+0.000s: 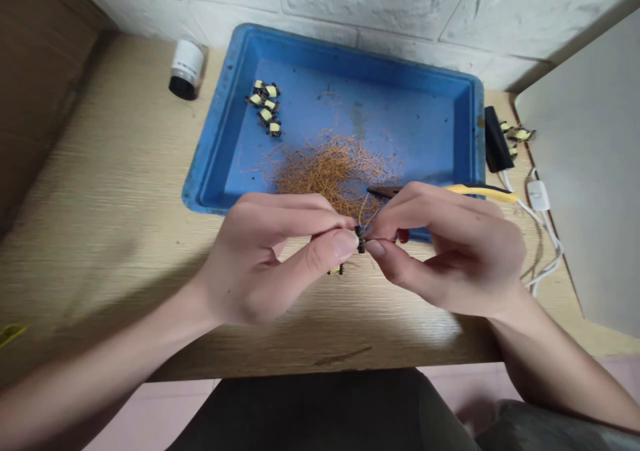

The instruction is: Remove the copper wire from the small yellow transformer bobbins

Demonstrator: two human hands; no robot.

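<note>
Between thumb and forefinger, my left hand (273, 257) pinches a small transformer (359, 239) with a black pinned end; the rest of it is hidden by the fingers. My right hand (445, 244) is closed in a pinch at those pins, on what looks like a thin copper wire lead (371, 240). Beyond the hands, a heap of cut copper wire (320, 171) lies in the blue tray (210, 137). Pliers with yellow-and-black handles (483, 190) rest across the tray's near right rim, partly behind my right hand. Another transformer (337, 269) lies on the table beneath my left fingertips.
Several yellow-taped transformers (267, 107) sit in the tray's far left corner. A white bottle with a black cap (187, 69) stands at left. On the right are a black block (498, 139), more transformers (520, 134) and a white cable with a switch (538, 195).
</note>
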